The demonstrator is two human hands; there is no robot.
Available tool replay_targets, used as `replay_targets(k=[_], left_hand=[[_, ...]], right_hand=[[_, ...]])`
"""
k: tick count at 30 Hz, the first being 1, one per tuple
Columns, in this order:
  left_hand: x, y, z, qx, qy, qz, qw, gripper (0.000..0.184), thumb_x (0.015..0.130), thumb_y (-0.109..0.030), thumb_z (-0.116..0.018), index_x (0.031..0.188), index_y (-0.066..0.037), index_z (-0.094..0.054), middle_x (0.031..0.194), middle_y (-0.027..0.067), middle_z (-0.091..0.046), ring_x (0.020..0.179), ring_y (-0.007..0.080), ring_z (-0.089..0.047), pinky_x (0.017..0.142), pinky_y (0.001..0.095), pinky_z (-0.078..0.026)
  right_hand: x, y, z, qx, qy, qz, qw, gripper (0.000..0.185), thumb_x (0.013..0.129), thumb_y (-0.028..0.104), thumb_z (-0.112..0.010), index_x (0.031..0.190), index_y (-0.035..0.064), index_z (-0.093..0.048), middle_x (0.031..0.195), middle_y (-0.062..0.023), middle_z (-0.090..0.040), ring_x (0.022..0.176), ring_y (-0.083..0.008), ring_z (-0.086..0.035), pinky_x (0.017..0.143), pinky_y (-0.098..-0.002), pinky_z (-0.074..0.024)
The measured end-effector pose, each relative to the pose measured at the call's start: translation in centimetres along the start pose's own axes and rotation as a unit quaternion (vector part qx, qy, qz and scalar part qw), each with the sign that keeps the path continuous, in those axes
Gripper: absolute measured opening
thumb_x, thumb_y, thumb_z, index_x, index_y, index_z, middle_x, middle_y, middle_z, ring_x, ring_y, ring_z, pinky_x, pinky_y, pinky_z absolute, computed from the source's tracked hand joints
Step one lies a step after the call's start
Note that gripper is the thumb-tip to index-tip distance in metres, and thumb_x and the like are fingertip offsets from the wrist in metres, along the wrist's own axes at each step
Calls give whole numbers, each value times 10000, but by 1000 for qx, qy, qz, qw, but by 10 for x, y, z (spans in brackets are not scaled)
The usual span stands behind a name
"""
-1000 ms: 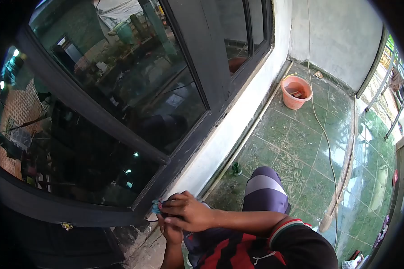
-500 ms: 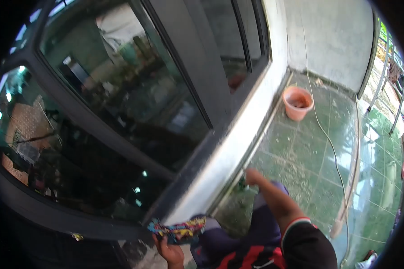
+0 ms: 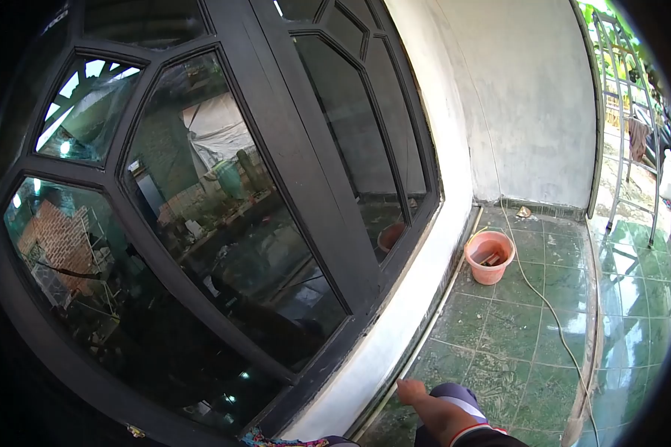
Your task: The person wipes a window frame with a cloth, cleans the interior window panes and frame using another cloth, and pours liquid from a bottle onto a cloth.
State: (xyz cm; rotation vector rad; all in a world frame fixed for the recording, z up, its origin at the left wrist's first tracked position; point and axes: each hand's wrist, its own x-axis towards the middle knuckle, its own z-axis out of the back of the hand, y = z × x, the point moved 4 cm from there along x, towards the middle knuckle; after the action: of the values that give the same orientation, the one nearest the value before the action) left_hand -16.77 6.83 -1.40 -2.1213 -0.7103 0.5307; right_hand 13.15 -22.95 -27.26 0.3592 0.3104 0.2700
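Note:
Low in the view, my right hand (image 3: 411,391) reaches down beside my raised knee (image 3: 458,393), close to the long pale pole (image 3: 443,302) along the wall base. Only the back of this hand shows; its fingers and anything in them are hidden. A strip of multicoloured patterned cloth (image 3: 283,442) shows at the bottom edge, below the dark window frame. My left hand is out of view.
Dark-framed glass panes (image 3: 216,171) with reflections fill the left. An orange bucket (image 3: 489,257) with some pieces inside stands on green tiles (image 3: 499,328). A thin hose (image 3: 555,316) crosses the floor. A metal ladder (image 3: 620,149) stands at the right.
The view has tilted up, showing more window and wall. My right hand has left the cloth and reached out beside my knee. My left hand and most of the cloth have dropped out of view.

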Motion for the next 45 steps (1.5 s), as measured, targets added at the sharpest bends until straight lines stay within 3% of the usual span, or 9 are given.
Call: replay_targets(k=[9, 10, 14, 23, 25, 30, 34, 37, 45], left_hand=[[18, -96, -50, 385, 196, -345, 833, 403, 1071, -201, -455, 1398, 28, -509, 1298, 262, -605, 1066, 351, -657, 879, 477, -576], [20, -99, -75, 227, 128, -151, 954, 373, 1038, -141, -460, 1366, 27, -521, 1244, 212, -625, 1033, 310, -659, 882, 448, -564], [14, -98, -173, 130, 112, 59, 983, 287, 963, -84, -507, 1229, -10, -588, 1146, 85, -648, 998, 219, -649, 894, 356, -519], [-71, -161, -270, 130, 269, 364, 882, 283, 977, -79, -539, 1242, -27, -622, 1089, 71, -666, 982, 193, -654, 863, 347, -534], [-113, -212, -305, 157, 169, 367, 901, 272, 985, -67, -543, 1245, -31, -612, 1036, 65, -672, 902, 180, -668, 795, 332, -554], [-144, -247, -233, 327, 356, 350, 802, 344, 1041, -165, -538, 1367, -55, -544, 1074, 120, -684, 916, 207, -689, 744, 401, -596], [-138, -305, -143, 552, 413, 240, 683, 620, 1001, -358, -651, 1467, 8, -470, 1456, 150, -551, 1311, 230, -524, 1104, 328, -393], [-143, -413, -133, 482, 467, 212, 710, 525, 987, -300, -599, 1437, -45, -510, 1259, 143, -651, 1081, 237, -624, 895, 372, -510], [-101, -585, 29, 387, 210, 205, 874, 285, 981, -160, -630, 1233, -27, -612, 1054, 69, -669, 972, 169, -619, 873, 341, -489]], right_hand=[[-68, 40, 80, 79, -41, -71, 993, 237, 903, 265, -576, 1059, 105, -656, 1003, -193, -746, 939, -399, -727, 801, -541, -558], [-80, 47, 96, 90, -46, -76, 992, 245, 897, 276, -585, 1057, 103, -654, 999, -197, -745, 930, -404, -726, 801, -550, -555], [-149, 74, 147, 139, -95, -70, 983, 288, 884, 371, -628, 983, 101, -648, 933, -177, -735, 850, -400, -718, 741, -542, -566], [-333, 140, 262, 160, -162, -55, 972, 306, 985, 383, -556, 1054, 101, -651, 904, -222, -697, 736, -471, -668, 615, -587, -518], [-376, 155, 289, 158, -114, -77, 978, 423, 960, 455, -567, 1259, 161, -622, 1077, -190, -707, 835, -451, -692, 696, -582, -541], [-453, 192, 322, 156, -78, -86, 981, 334, 974, 440, -597, 1153, 169, -673, 1055, -223, -720, 957, -469, -673, 791, -559, -545], [-508, 260, 369, 67, -60, -157, 984, 356, 801, 431, -734, 1000, 138, -704, 863, -190, -737, 825, -420, -714, 729, -510, -576], [-535, 293, 347, 73, -118, -201, 970, 330, 795, 403, -781, 984, 142, -708, 842, -184, -734, 806, -415, -714, 702, -507, -564], [-540, 434, 339, 94, -165, -224, 956, 319, 818, 378, -738, 965, 97, -699, 875, -192, -728, 862, -428, -696, 751, -519, -549]])
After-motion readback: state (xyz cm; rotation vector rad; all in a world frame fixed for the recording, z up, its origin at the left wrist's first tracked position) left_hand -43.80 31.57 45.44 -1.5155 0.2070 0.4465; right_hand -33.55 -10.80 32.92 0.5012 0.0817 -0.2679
